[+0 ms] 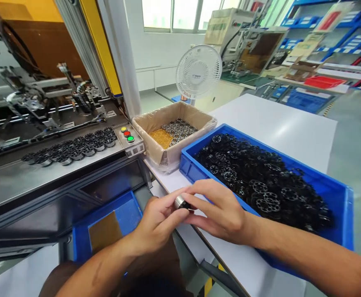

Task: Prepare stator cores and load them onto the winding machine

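My left hand (160, 218) and my right hand (219, 210) meet in front of me, both closed around one small round part (180, 202) with a silvery metal rim and a black inside. Fingers cover much of the part. Just beyond my right hand stands a blue bin (186, 163) heaped with black perforated discs (262, 194). Farther back, a plastic-lined carton (165, 159) holds silvery perforated discs (180, 130) and a yellowish layer (162, 138). To the left, several black round parts with metal rims (75, 148) sit in rows on the machine's metal ledge.
A control box (134, 147) with yellow, red and green buttons adjoins the machine (59, 86) at left. Below it is a blue tray (126, 210) with a brown sheet. A white fan (198, 72) stands behind the carton. The white table (279, 119) extends right.
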A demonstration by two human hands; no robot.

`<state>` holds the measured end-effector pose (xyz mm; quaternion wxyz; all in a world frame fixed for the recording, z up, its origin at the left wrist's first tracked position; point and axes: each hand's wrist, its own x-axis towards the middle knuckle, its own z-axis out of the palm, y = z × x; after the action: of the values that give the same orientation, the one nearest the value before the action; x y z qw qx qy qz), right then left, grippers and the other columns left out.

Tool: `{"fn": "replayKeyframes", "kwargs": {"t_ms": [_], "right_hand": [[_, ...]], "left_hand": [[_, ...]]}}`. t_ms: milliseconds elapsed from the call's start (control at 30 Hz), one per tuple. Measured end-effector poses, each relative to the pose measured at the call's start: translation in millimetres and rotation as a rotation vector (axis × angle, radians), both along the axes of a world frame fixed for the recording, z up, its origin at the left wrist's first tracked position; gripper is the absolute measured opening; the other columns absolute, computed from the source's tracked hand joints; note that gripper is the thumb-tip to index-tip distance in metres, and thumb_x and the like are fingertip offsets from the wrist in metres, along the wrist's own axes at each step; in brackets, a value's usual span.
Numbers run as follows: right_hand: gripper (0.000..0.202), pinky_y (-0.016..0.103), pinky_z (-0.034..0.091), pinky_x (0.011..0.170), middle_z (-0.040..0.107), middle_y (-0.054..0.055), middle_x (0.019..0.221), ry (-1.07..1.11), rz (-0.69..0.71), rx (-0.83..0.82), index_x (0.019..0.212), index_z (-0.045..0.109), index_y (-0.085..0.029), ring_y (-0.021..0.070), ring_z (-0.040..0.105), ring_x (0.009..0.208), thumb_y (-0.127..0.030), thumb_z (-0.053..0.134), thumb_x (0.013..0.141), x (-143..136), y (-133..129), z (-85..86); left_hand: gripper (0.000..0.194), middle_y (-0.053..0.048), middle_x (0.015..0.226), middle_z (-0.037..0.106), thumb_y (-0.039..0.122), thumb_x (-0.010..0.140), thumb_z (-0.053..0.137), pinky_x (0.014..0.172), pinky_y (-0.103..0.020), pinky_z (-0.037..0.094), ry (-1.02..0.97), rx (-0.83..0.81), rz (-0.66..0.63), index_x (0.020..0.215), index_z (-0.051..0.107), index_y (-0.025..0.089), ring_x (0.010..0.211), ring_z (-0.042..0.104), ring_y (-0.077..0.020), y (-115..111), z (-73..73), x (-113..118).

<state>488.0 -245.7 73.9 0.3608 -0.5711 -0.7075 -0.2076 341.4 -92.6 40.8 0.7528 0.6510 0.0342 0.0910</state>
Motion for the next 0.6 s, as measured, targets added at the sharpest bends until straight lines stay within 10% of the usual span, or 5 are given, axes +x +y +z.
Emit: {"fn": "replayKeyframes", "kwargs": {"t_ms": [133,267,433,600], "right_hand": [[0.059,0.037,0.061,0.088,0.068,0.014,0.113,0.304,-0.008,-0.117,0.131,0.06,-0.013,0.0214,0.067,0.103,-0.054,0.072,0.09,14.0,5.4,-2.6],[0.039,0.031,0.061,0.08,0.073,0.007,0.105,0.405,-0.187,-0.404,0.114,0.071,-0.019,0.0184,0.07,0.092,-0.051,0.069,0.093,72.6,6.0,-16.5],[0.026,0.052,0.054,0.101,0.07,0.018,0.116,0.329,-0.537,-0.448,0.109,0.074,-0.013,0.0301,0.067,0.11,-0.034,0.064,0.095,166.7,-2.8,-60.3],[0.034,0.049,0.054,0.101,0.07,0.01,0.12,0.214,-0.632,-0.618,0.12,0.067,-0.016,0.0235,0.067,0.11,-0.042,0.065,0.098,192.4,-9.8,-95.8]], "left_hand": [[0.046,-0.013,0.133,0.07,0.041,0.1,0.058,0.1,-0.035,0.055,-0.025,0.091,-0.09,0.143,0.061,0.025,0.107,0.07,-0.0234,1.1,3.9,-1.1],[0.041,-0.015,0.137,0.064,0.036,0.098,0.062,0.093,-0.033,0.057,-0.069,0.191,-0.055,0.137,0.066,0.025,0.109,0.067,-0.0228,7.5,2.2,4.6],[0.046,-0.013,0.11,0.071,0.043,0.089,0.072,0.081,-0.032,0.058,0.038,0.096,0.088,0.126,0.071,0.015,0.09,0.068,-0.0202,19.9,-7.6,14.0],[0.054,-0.008,0.104,0.064,0.047,0.073,0.087,0.066,-0.022,0.05,-0.002,0.136,0.158,0.117,0.075,0.017,0.079,0.058,-0.0124,21.4,-11.2,15.4]]}}
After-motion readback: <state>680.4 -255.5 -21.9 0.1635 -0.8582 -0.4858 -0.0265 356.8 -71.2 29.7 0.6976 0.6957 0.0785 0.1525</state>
